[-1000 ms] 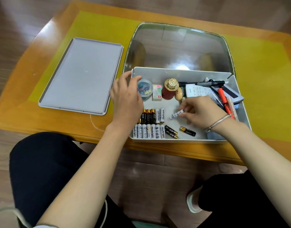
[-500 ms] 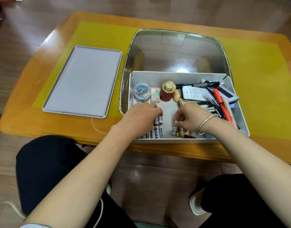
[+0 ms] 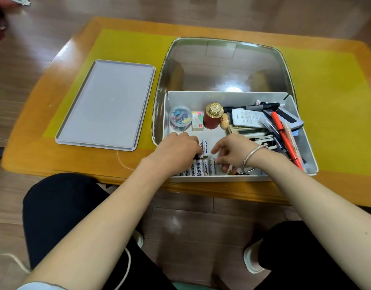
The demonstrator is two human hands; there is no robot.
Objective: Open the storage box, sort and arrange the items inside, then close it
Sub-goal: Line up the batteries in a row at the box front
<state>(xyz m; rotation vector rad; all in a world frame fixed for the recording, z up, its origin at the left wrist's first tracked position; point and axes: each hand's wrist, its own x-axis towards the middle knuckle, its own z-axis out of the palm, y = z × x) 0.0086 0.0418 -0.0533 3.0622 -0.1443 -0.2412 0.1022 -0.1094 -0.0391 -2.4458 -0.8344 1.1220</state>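
The open grey storage box (image 3: 222, 95) stands at the table's near edge, and its flat grey lid (image 3: 105, 103) lies to the left on the table. Rows of white and black batteries (image 3: 205, 146) line the box's front left floor. My left hand (image 3: 178, 147) rests on top of these rows, its fingers bent down over them. Just to the right, my right hand (image 3: 232, 151) reaches down with spread fingers whose tips touch the front row's right end. A black and gold battery (image 3: 240, 173) lies loose under that wrist.
At the back of the box are a clear jar of coloured clips (image 3: 180, 118), a small eraser box (image 3: 197, 122) and a red bottle with a gold cap (image 3: 211, 120). A white remote (image 3: 247, 119), pens and an orange marker (image 3: 285, 139) pile up on the right. A glass panel (image 3: 222, 63) lies behind.
My left hand came down from the box's left wall onto the batteries. My right hand carried a white battery from mid-box to the front row and now has its fingers spread there.
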